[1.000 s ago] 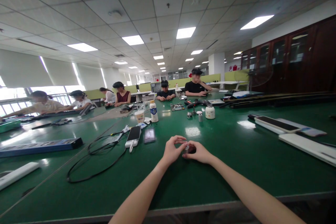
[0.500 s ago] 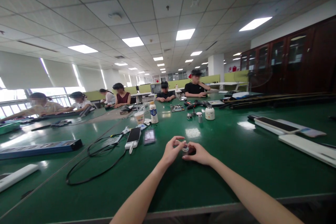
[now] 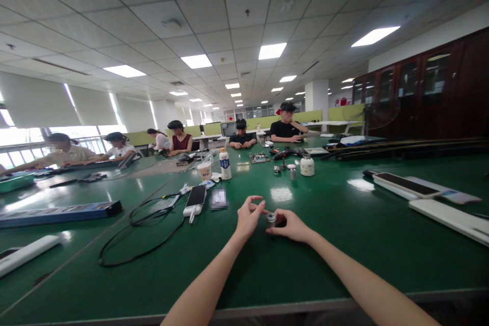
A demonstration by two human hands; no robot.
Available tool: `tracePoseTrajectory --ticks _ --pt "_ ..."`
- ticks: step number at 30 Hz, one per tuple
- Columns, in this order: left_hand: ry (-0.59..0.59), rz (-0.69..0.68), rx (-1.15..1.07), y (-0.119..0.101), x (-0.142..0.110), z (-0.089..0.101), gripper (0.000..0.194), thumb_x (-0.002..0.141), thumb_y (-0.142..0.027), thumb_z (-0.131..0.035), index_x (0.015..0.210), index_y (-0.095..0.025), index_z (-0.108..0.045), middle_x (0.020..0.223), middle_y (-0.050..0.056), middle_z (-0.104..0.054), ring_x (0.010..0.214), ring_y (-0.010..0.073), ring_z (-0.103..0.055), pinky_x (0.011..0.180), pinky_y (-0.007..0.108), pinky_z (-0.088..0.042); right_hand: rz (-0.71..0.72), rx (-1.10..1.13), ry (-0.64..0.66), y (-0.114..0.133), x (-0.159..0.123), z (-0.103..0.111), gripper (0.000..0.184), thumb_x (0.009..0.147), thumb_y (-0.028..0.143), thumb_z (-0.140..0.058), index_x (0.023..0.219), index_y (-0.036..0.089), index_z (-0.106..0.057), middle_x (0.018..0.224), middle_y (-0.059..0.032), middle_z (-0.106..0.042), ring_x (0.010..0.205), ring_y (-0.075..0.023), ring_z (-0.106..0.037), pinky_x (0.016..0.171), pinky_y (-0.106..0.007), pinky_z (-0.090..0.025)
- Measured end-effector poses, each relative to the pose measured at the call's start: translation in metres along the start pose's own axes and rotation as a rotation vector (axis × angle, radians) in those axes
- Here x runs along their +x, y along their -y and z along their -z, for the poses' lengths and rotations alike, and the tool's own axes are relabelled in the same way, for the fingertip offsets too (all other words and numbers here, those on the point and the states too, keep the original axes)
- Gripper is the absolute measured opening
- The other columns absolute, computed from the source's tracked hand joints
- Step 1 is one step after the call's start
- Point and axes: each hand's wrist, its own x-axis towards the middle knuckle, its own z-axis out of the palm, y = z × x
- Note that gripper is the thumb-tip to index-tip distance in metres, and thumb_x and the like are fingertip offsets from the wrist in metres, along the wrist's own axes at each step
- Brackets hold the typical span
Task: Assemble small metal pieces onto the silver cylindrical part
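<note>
Our right hand pinches the small metal cylinder between thumb and fingers. Our left hand, fingers loosely spread, is just beside its top; we cannot tell if they touch. Green tabletop stretches to its near edge; a phone lies leftward.

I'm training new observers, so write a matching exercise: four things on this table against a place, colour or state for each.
Things:
1. metal cylinder
2. power strip
3. bottle
4. cup

Descriptions:
A. upright, with a blue label
B. in the right hand's grasp
C. standing just left of the bottle
D. long and blue, at far left

Pairs: 1-B, 2-D, 3-A, 4-C
</note>
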Motion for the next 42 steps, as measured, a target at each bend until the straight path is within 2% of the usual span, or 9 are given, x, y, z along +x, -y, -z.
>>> tracePoseTrajectory --ticks 3,9,13,17,21,25,32,38,42 --pt "-0.091 -0.077 0.065 -0.003 -0.001 0.004 0.034 0.078 -0.04 -0.06 0.105 -0.019 -0.054 0.071 0.002 -0.07 0.079 0.0187 -0.067 0.086 0.035 -0.046 -0.007 -0.008 -0.006 0.0 -0.001 0.0 0.04 0.06 0.045 -0.075 0.081 0.016 -0.058 0.079 -0.0036 -0.066 0.073 -0.0177 -0.06 0.069 -0.031 -0.047" --pt "0.099 -0.148 0.025 -0.011 -0.01 -0.004 0.041 0.07 -0.027 -0.07 0.107 -0.018 -0.054 0.083 0.006 -0.071 0.09 0.0208 -0.065 0.085 0.034 -0.048 0.01 -0.004 -0.019 -0.002 0.0 -0.001 0.041 0.06 0.046 -0.074 0.081 0.016 -0.059 0.079 -0.0034 -0.065 0.075 -0.0181 -0.06 0.068 -0.03 -0.047" --pt "-0.064 -0.176 0.037 -0.009 -0.003 -0.009 0.03 0.07 -0.026 -0.069 0.094 -0.019 -0.053 0.076 0.004 -0.071 0.079 0.0198 -0.067 0.083 0.035 -0.047 -0.004 -0.009 -0.02 -0.002 0.0 -0.001 0.041 0.058 0.047 -0.075 0.078 0.016 -0.057 0.077 -0.0028 -0.065 0.073 -0.0178 -0.06 0.068 -0.03 -0.047" --pt "-0.211 -0.178 0.161 0.01 0.009 0.006 0.025 0.072 -0.029 -0.066 0.091 -0.02 -0.054 0.08 0.003 -0.072 0.084 0.0205 -0.066 0.086 0.036 -0.043 -0.013 -0.043 -0.022 0.001 -0.001 0.001 0.041 0.058 0.048 -0.075 0.078 0.016 -0.058 0.077 -0.0034 -0.066 0.073 -0.0179 -0.06 0.068 -0.03 -0.047" --pt "-0.032 -0.083 0.413 0.038 0.016 0.027 0.025 0.064 -0.026 -0.072 0.087 -0.022 -0.061 0.074 0.001 -0.072 0.09 0.024 -0.064 0.089 0.04 -0.039 -0.02 -0.066 -0.027 0.003 -0.002 0.002 0.043 0.057 0.049 -0.075 0.079 0.016 -0.059 0.078 -0.0037 -0.066 0.073 -0.0177 -0.06 0.067 -0.03 -0.046" --pt "0.058 -0.029 0.443 0.05 0.018 0.033 0.021 0.065 -0.028 -0.071 0.084 -0.022 -0.065 0.075 0.001 -0.072 0.091 0.024 -0.064 0.09 0.042 -0.038 -0.024 -0.078 -0.033 0.002 -0.002 0.002 0.043 0.057 0.05 -0.075 0.079 0.016 -0.059 0.079 -0.0038 -0.066 0.073 -0.0176 -0.06 0.067 -0.029 -0.046" --pt "0.013 -0.192 0.195 0.016 0.008 0.022 0.022 0.074 -0.028 -0.066 0.093 -0.02 -0.061 0.083 0.005 -0.072 0.092 0.0218 -0.064 0.093 0.04 -0.04 -0.007 -0.057 -0.031 0.0 -0.002 0.001 0.042 0.058 0.049 -0.075 0.079 0.016 -0.059 0.077 -0.0034 -0.066 0.072 -0.0175 -0.06 0.067 -0.029 -0.047" --pt "0.153 -0.177 0.023 -0.006 -0.008 0.005 0.025 0.076 -0.028 -0.065 0.098 -0.018 -0.059 0.093 0.007 -0.07 0.091 0.02 -0.066 0.09 0.035 -0.046 0.012 -0.053 -0.044 -0.004 -0.001 -0.001 0.041 0.058 0.049 -0.075 0.077 0.017 -0.058 0.075 -0.0022 -0.065 0.07 -0.0169 -0.06 0.065 -0.029 -0.046" --pt "0.162 -0.164 -0.013 -0.008 -0.008 0.0 0.024 0.077 -0.028 -0.064 0.097 -0.017 -0.058 0.089 0.007 -0.069 0.088 0.0188 -0.066 0.085 0.033 -0.049 0.017 -0.052 -0.038 -0.005 -0.001 -0.001 0.041 0.059 0.048 -0.075 0.079 0.016 -0.058 0.077 -0.0023 -0.065 0.071 -0.0167 -0.059 0.066 -0.028 -0.046"
